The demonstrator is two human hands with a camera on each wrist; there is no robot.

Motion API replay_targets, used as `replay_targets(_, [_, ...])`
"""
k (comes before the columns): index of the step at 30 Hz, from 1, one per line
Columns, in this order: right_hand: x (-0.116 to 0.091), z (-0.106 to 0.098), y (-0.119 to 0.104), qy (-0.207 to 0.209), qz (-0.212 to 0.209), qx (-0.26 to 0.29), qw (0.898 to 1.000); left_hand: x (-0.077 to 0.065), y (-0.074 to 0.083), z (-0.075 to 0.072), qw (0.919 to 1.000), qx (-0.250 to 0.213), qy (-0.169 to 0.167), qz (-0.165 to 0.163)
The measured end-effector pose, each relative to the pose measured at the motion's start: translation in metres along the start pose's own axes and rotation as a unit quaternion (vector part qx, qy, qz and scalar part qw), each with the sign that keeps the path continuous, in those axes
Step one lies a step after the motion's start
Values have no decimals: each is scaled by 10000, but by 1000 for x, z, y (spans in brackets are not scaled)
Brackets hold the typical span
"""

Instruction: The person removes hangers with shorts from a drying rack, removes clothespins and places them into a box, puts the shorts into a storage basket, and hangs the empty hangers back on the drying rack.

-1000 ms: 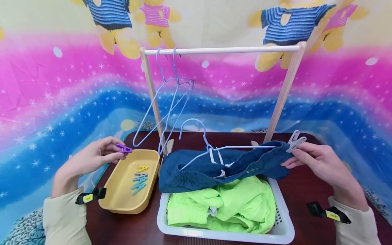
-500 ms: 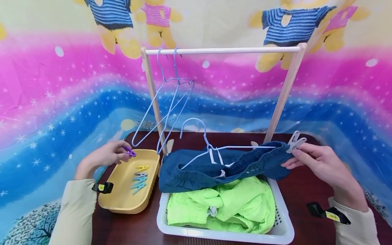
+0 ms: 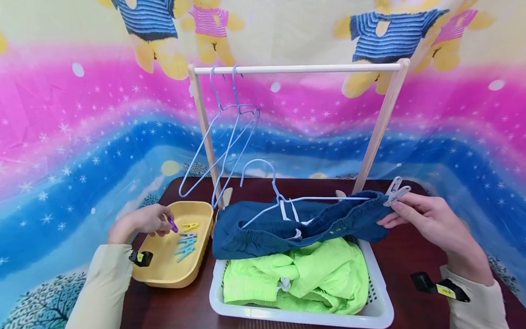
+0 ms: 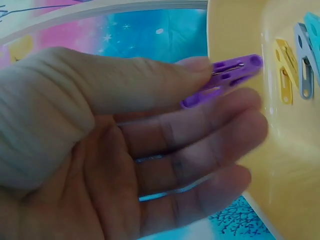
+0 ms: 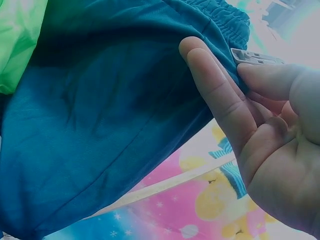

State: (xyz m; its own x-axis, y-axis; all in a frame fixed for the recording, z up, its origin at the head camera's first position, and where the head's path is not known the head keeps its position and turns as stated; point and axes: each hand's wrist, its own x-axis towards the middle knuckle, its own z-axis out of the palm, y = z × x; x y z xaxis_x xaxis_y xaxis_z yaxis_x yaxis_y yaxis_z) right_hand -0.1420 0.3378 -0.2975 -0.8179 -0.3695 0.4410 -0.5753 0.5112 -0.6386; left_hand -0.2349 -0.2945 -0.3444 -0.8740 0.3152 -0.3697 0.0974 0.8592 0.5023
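My left hand (image 3: 145, 220) pinches a purple clothespin (image 4: 230, 75) between thumb and index finger, above a yellow tray (image 3: 174, 281). Several yellow, grey and teal clothespins (image 3: 186, 250) lie in that tray. Dark blue elastic-waist pants (image 3: 246, 242) lie across the white basket, with a light blue hanger (image 3: 328, 198) set inside the waistband. At the waistband's right end a grey clothespin (image 3: 395, 194) is clipped. My right hand (image 3: 429, 221) holds the cloth there, its thumb touching the clothespin (image 5: 255, 57).
Bright green clothing (image 3: 328, 274) fills the white basket (image 3: 304, 315). Behind stands a wooden rack (image 3: 296, 69), with light blue hangers (image 3: 230, 137) on the left of its rail. A dark red table (image 3: 411, 265) is underneath, and a printed cloth hangs behind.
My left hand has moved rightward and down over the yellow tray with the purple clothespin, which now points downward. The right hand and the pants stay nearly still.
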Motion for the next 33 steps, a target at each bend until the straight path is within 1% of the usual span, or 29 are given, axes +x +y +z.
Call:
replay_targets(3, [0,0,-1,6,24,-32,10000,-2,3,3,9993,203,-89,-289])
replay_targets(8, [-1,-1,-1,1,32,-51,10000,-7,7,4,9975,388,-159,-561])
replay_targets(14, [-1,-1,-2,-7,30,-57,10000,-11,7,3,9962,429,-157,-746])
replay_targets(17, [-1,-1,-2,-6,26,-75,10000,-12,7,1,9960,460,-29,-763])
replay_targets(19, [-1,-1,-2,0,26,-90,10000,-12,6,-1,9967,486,69,-649])
replay_targets(21, [-1,-1,-2,3,48,-81,10000,-14,7,-4,9977,414,163,-521])
replay_targets(25, [-2,-1,-2,21,71,-72,9999,-22,14,-11,9980,494,392,-73])
replay_targets(29, [-2,-1,-1,33,30,-78,10000,-32,26,-19,9946,711,699,300])
replay_targets(33, [-1,-1,-2,24,29,-62,10000,-44,41,-24,9887,899,1103,481])
